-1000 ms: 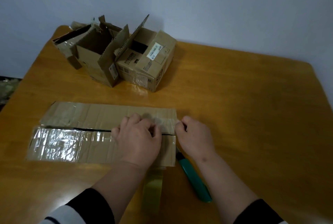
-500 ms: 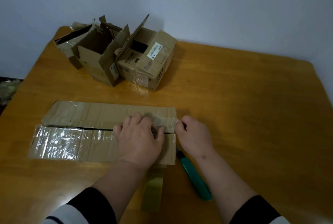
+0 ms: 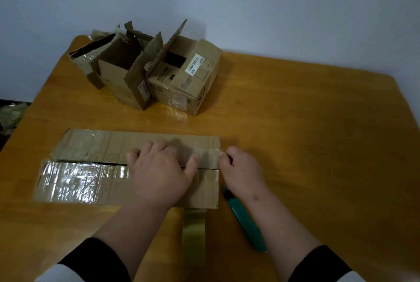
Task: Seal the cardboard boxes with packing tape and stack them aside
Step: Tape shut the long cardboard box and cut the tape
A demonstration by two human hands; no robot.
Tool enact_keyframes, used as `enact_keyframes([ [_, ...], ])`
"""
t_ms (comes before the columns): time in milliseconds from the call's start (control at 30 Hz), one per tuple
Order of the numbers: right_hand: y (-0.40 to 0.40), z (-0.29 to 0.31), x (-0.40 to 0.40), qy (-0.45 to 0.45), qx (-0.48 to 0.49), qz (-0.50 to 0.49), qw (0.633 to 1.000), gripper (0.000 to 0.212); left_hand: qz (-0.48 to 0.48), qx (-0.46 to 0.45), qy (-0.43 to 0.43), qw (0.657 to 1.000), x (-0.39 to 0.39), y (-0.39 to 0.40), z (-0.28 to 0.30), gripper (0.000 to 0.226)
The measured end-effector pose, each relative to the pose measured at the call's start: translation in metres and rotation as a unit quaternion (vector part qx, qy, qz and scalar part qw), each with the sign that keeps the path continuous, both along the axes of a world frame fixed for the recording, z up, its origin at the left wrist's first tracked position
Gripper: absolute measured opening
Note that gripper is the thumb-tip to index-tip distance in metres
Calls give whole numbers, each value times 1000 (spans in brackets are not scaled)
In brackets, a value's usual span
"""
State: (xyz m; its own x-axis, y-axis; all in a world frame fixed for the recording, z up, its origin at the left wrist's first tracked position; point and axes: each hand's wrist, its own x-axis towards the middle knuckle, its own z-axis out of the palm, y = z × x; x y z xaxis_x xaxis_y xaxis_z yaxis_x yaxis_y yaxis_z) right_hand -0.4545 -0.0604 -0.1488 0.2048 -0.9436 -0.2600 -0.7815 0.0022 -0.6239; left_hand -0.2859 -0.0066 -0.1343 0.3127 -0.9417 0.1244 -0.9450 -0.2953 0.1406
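The right hand's (image 3: 242, 169) fingers (image 3: 223, 156) pinch the end of a strip of clear tape (image 3: 208, 156) at the right edge of the long, flat box (image 3: 127, 168), probably to keep the strip taut over the seam (image 3: 91, 163). The left hand (image 3: 160, 173) lies spread on the box, fingers nearly straight and thumb out toward the tape, pressing the two flaps flat, seemingly so they meet while the strip goes down. The box lies near the front of the bench (image 3: 306, 145), left of centre, its dark seam not yet closed at the left. Just right of it a green cutter (image 3: 245, 220) waits within reach of the right hand; the tape roll (image 3: 194, 234) stands against the near edge. At the far left three open boxes (image 3: 145, 72) wait, unsealed.
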Motion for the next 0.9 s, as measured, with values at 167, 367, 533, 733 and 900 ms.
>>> enact_keyframes([
  [167, 1, -2, -2, -25, 17, -9, 999, 35, 38, -33, 62, 997, 9, -6, 5, 53],
  [367, -1, 1, -2, -44, 33, -14, 998, 32, -37, 131, 78, 988, 10, -33, 7, 106],
  [533, -2, 1, -4, -63, 53, -10, 997, 34, -58, 259, 70, 962, 22, -55, 7, 96],
  [733, -3, 3, -4, -124, 101, -37, 986, 35, -71, 242, 183, 950, 38, -67, 12, 38],
  [900, -4, 6, -2, -139, 123, -55, 981, 38, -48, 278, 141, 949, 33, -68, 11, 75],
])
